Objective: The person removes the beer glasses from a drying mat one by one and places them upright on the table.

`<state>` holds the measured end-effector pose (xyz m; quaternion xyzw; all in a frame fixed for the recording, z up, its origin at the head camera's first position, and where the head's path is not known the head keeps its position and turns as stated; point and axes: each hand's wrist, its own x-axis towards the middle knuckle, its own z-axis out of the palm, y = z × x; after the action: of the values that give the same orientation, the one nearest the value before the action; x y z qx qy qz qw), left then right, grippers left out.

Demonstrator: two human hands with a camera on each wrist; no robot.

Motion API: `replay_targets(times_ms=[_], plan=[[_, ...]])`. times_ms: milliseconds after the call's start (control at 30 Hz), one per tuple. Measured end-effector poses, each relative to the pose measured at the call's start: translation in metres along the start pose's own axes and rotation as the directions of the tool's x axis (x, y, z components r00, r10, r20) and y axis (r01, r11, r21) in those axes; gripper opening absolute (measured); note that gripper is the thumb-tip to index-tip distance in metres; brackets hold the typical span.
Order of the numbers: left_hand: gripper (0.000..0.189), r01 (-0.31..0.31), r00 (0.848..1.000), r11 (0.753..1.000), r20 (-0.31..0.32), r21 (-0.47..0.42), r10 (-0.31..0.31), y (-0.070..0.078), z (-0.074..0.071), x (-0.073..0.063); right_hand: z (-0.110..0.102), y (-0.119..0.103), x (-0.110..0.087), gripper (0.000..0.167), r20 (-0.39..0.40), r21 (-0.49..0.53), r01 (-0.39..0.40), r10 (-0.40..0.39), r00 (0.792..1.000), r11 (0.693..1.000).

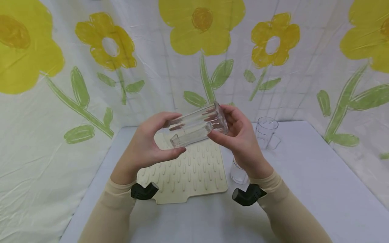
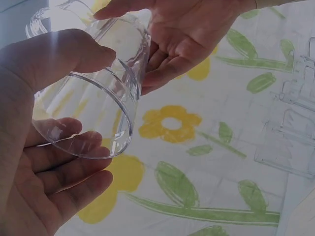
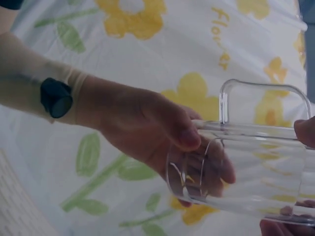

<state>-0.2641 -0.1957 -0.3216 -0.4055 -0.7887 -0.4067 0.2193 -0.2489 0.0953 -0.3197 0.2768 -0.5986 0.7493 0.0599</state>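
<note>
A clear glass mug (image 1: 194,123) is held in the air, tipped on its side with its right end higher. My left hand (image 1: 146,145) grips the left end, thumb below and fingers above in the head view. At the other end, my right hand (image 1: 243,140) holds the mug between thumb and fingers. The mug's handle (image 3: 266,84) stands out from its side in the right wrist view. Through the glass (image 2: 93,108), fingers of the left hand show in the left wrist view.
Under the hands, a cream ridged drying mat (image 1: 188,179) lies on the pale table (image 1: 316,189). Another glass mug (image 1: 266,130) stands at the back right. A clear glass (image 1: 238,173) is partly hidden behind my right wrist. A flower-printed curtain (image 1: 170,77) hangs behind the table.
</note>
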Motion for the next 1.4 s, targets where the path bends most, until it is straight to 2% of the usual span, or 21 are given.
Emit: replay_targets(times_ms=[300,533,700,833,1000,1067,1200,1400], plan=[[0.083,-0.026,0.998,0.996,-0.067,-0.080,0.021,0.001,-0.017,-0.003,-0.002,0.004,0.003,0.073,0.053,-0.064,-0.043,0.046,0.998,0.997],[0.084,-0.036,0.992,0.988,-0.128,-0.150,0.017,0.004,-0.028,-0.005,-0.004,0.009,0.005,0.069,0.144,-0.137,-0.109,0.129,0.981,0.985],[0.083,-0.093,0.985,0.977,-0.158,-0.194,0.063,0.006,-0.033,-0.006,-0.002,0.014,0.005,0.066,0.196,-0.195,-0.106,0.145,0.970,0.975],[0.080,-0.144,0.978,0.963,-0.180,-0.228,0.104,0.006,-0.036,-0.007,0.000,0.019,0.006,0.064,0.251,-0.247,-0.103,0.167,0.953,0.963],[0.074,-0.181,0.971,0.941,-0.205,-0.286,0.124,0.008,-0.037,-0.007,0.005,0.027,0.005,0.061,0.307,-0.317,-0.122,0.224,0.925,0.941],[0.073,-0.189,0.969,0.931,-0.211,-0.312,0.126,0.009,-0.036,-0.007,0.008,0.031,0.004,0.060,0.321,-0.351,-0.112,0.232,0.918,0.930],[0.072,-0.201,0.966,0.914,-0.224,-0.353,0.127,0.010,-0.035,-0.006,0.012,0.037,0.003,0.060,0.339,-0.418,-0.051,0.208,0.918,0.907],[0.072,-0.214,0.964,0.906,-0.229,-0.367,0.135,0.012,-0.031,-0.004,0.019,0.046,0.000,0.058,0.367,-0.484,0.039,0.163,0.916,0.874]])
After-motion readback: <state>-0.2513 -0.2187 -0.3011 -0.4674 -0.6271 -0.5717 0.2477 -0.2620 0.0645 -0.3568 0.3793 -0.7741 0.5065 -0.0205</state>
